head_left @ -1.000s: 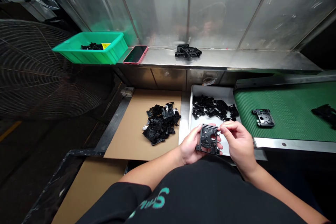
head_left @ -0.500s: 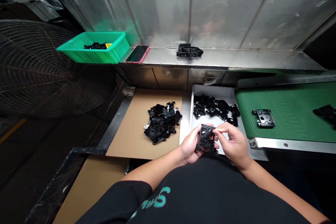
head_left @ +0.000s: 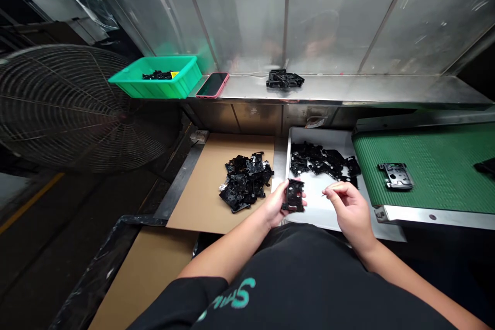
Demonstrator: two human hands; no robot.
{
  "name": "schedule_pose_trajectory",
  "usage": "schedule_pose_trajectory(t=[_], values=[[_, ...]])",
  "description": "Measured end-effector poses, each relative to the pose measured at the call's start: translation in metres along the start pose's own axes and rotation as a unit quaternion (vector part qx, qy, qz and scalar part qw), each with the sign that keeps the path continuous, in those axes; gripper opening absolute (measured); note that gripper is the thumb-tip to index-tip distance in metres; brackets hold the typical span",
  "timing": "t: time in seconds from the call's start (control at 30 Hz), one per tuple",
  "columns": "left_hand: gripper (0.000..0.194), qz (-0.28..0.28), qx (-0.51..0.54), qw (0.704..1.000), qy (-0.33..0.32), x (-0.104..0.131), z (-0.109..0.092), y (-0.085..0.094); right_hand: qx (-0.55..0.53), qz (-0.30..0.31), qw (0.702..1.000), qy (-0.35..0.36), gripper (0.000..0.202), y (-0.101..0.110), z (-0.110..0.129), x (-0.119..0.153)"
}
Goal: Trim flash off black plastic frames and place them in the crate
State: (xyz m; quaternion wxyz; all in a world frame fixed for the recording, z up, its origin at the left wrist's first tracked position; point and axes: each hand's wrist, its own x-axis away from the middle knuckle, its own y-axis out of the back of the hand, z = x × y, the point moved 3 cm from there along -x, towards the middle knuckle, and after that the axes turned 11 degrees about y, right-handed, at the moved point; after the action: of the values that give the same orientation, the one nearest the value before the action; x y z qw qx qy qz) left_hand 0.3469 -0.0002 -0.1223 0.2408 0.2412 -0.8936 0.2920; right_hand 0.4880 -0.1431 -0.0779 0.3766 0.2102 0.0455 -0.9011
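A flat black plastic frame with cut-outs is gripped along its left edge by my left hand, fingertips showing beyond its right side. To the right of it and apart, my right hand is pinched over the white tray. A thin small piece pokes out from its fingertips, too small to name. Behind my hands, similar black parts lie in the tray. To the left, a heap of black parts rests on a cardboard sheet.
A green conveyor belt at right carries a black frame and another part at the edge. On the metal shelf are a green bin, a phone and stacked black frames. A large fan stands left.
My right hand has come away from the black plastic frame to the right, fingers pinched. My left hand keeps the frame, now shifted slightly left. The whole view has swung a little.
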Motion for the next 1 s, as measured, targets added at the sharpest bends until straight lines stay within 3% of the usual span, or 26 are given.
schedule_pose_trajectory(t=[0.13,0.27,0.37,0.43,0.5,0.57,0.7,0.87,0.93,1.0], values=[[0.055,-0.182,-0.113,0.974,-0.068,-0.006,-0.030,0.068,-0.019,0.022,0.999,-0.025,0.017,0.001,-0.004,0.008],[0.070,-0.373,-0.256,0.885,-0.108,-0.007,-0.064,0.136,-0.028,0.034,0.998,-0.046,0.018,0.006,-0.008,0.016],[0.069,-0.444,-0.348,0.820,-0.098,-0.010,-0.080,0.163,-0.026,0.028,0.998,-0.056,0.018,0.014,-0.010,0.020],[0.069,-0.467,-0.397,0.785,-0.093,-0.016,-0.083,0.164,-0.021,0.021,0.998,-0.063,0.019,0.022,-0.011,0.023],[0.066,-0.461,-0.444,0.761,-0.103,-0.030,-0.082,0.151,-0.015,0.013,0.997,-0.070,0.020,0.030,-0.012,0.026],[0.059,-0.423,-0.490,0.751,-0.129,-0.051,-0.077,0.123,-0.008,0.003,0.997,-0.077,0.020,0.039,-0.013,0.029],[0.049,-0.261,-0.576,0.754,-0.179,-0.114,-0.051,0.037,0.004,-0.018,0.996,-0.084,0.020,0.058,-0.012,0.035],[0.040,-0.021,-0.651,0.737,-0.181,-0.196,0.003,-0.081,0.027,-0.034,0.995,-0.086,0.021,0.083,-0.009,0.041],[0.042,0.015,-0.664,0.728,-0.169,-0.223,0.020,-0.116,0.041,-0.037,0.994,-0.091,0.021,0.094,-0.009,0.044],[0.045,0.012,-0.671,0.726,-0.153,-0.244,0.031,-0.142,0.056,-0.041,0.993,-0.094,0.022,0.105,-0.010,0.048]])
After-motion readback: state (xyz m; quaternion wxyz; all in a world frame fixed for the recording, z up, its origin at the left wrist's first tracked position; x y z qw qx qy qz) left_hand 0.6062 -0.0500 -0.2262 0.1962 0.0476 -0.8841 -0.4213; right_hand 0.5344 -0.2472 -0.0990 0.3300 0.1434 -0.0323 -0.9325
